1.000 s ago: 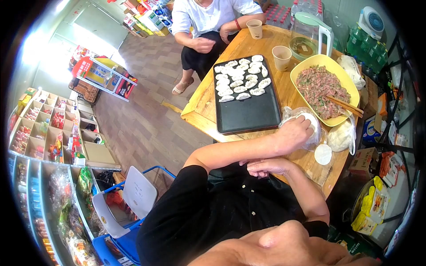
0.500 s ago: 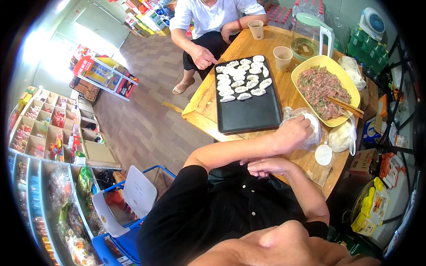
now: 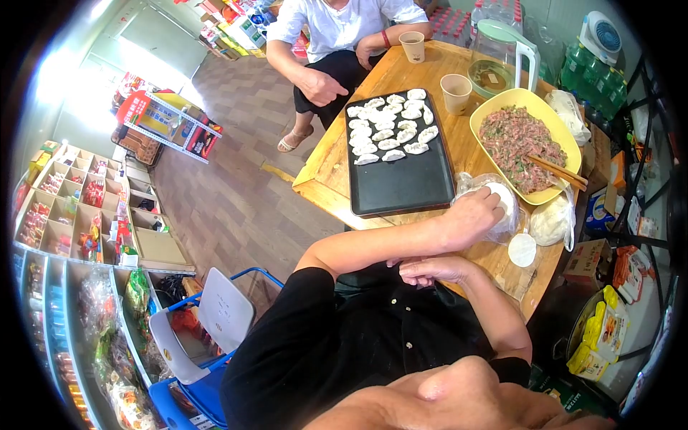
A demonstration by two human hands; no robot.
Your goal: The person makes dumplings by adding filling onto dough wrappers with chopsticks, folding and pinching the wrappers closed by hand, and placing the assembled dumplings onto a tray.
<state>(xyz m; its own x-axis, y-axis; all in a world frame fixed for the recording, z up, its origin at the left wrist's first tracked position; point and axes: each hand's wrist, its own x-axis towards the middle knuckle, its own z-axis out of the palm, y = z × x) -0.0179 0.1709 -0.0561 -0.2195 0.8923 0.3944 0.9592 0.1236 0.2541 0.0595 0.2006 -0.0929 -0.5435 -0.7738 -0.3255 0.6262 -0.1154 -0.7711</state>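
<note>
My left hand (image 3: 473,217) reaches across the table to a stack of round white dumpling wrappers (image 3: 506,203) in a clear plastic bag. Its fingers are bent and closed at the edge of the stack, and the fingertips are partly hidden. My right hand (image 3: 436,269) rests below the left forearm at the table's near edge, fingers loosely extended, holding nothing visible. One loose wrapper (image 3: 522,250) lies on the wood beside the stack. Left of the wrappers, a black tray (image 3: 401,188) bears rows of folded dumplings (image 3: 383,135) on its far part.
A yellow bowl (image 3: 577,158) holds minced filling (image 3: 519,140) and chopsticks (image 3: 557,172). Bagged dough (image 3: 552,222) sits nearby. Two paper cups (image 3: 456,93) and a lidded pitcher (image 3: 494,72) stand behind. Across the table sits another person (image 3: 344,29). A blue-framed chair (image 3: 226,308) stands left.
The other person's hand has drawn back left from the tray's corner. My two hands stay in nearly the same place, and the dumplings have not moved.
</note>
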